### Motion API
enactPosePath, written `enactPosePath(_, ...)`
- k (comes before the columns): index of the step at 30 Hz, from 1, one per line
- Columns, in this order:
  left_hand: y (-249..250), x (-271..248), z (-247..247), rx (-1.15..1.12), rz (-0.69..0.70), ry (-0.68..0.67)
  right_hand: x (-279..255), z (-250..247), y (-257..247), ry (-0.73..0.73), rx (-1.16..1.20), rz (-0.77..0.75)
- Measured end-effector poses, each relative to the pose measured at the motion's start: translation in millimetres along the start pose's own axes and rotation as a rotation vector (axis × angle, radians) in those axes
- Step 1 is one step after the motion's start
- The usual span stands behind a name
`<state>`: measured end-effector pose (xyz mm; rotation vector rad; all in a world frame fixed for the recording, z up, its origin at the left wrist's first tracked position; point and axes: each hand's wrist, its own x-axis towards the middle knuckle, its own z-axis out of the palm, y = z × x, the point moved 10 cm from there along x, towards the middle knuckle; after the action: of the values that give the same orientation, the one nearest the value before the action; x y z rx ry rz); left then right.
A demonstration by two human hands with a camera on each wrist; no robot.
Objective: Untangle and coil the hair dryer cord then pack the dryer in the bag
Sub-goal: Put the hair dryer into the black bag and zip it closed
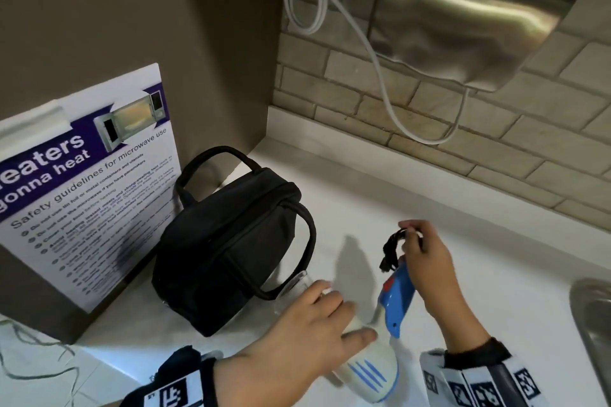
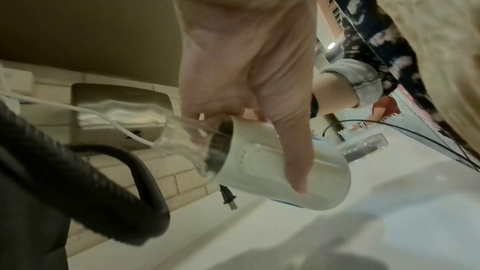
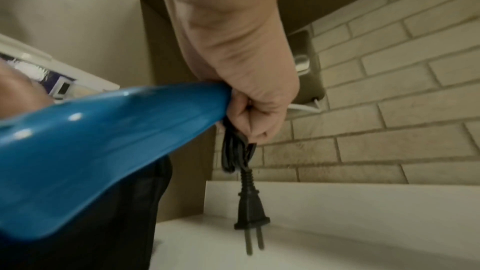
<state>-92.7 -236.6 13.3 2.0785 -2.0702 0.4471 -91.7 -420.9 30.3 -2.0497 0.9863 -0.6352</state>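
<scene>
A white and blue hair dryer (image 1: 380, 353) is held above the white counter (image 1: 496, 274). My left hand (image 1: 307, 334) grips its white barrel (image 2: 275, 169), thumb along the side, near the clear nozzle (image 2: 187, 141). My right hand (image 1: 426, 258) holds the end of the blue handle (image 3: 91, 151) together with the bunched black cord (image 1: 391, 248). The plug (image 3: 250, 213) hangs down from that fist, prongs toward the counter. A black bag (image 1: 228, 248) with two loop handles stands closed just left of the dryer.
A microwave safety poster (image 1: 82, 182) leans on the brown cabinet behind the bag. A steel hand dryer (image 1: 469, 10) with a white cable (image 1: 373, 53) hangs on the brick wall. A steel sink rim (image 1: 591, 314) is at the right edge.
</scene>
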Motion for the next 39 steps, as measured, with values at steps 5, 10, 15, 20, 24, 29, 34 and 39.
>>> enactPosePath(5,-25.3,-4.2,-75.6,-0.117,-0.095,0.290,8.1,-49.3,-32.0,0.218,0.325,-0.008)
enactPosePath(10,-77.2,-39.7,-102.5,-0.412,-0.466,0.531,11.0,-71.1,-45.8,0.404,0.681,0.056)
enactPosePath(15,-99.0,-54.1,-74.3,-0.964,-0.706,0.626,4.6,-34.9,-54.6,0.379,0.832,0.130)
enactPosePath(20,-121.7,-56.6,-65.3,-1.236,-0.740,0.626,-5.1,3.9,-66.6,0.183,0.787,0.149)
enactPosePath(24,-133.3,-61.5,-71.9,-1.268,-0.748,0.657,-2.7,5.3,-82.2,0.069,0.362,-0.043)
enactPosePath(29,-138.2,-54.8,-88.1,-1.278,-0.676,0.613,-4.4,-4.4,-106.3,-0.001,0.017,-0.316)
enactPosePath(34,-145.2,-55.6,-92.4,-1.219,-0.677,0.530,-19.1,5.3,-137.8,-0.194,-0.088,-0.566)
enactPosePath(39,-139.9,-52.6,-88.3,-1.225,-0.659,0.387,-57.1,55.6,-140.9,-0.689,-0.323,-0.651)
